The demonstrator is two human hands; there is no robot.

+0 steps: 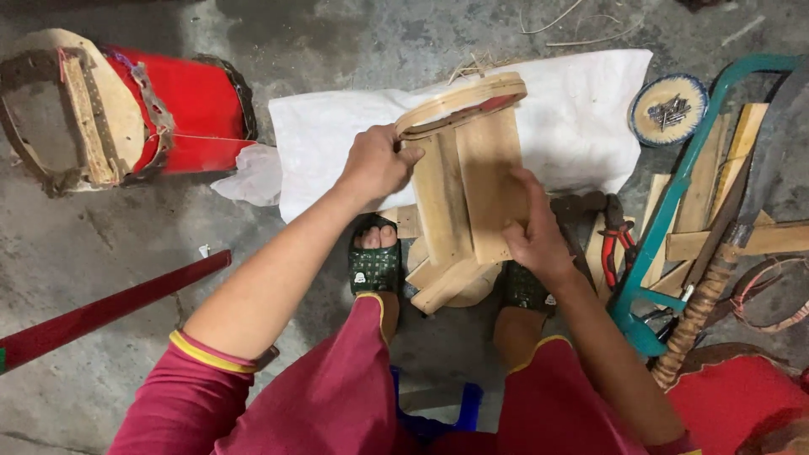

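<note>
My left hand grips the rim of the wooden drum frame; my right hand clasps its staves. Beneath them lies bare concrete floor, beyond them a white sack, and right of my right hand red-handled pliers.

One head-worn camera, single view, no second view to overlap. It looked steeply down from the seated person's head, facing forward past the knees to the concrete floor. Close range: the forearms entered from the bottom edge, left hand and right hand sat mid-frame on the wooden frame. The far edge of view reached just beyond the white sack; the red drum lay at upper left, tools at right.
</note>
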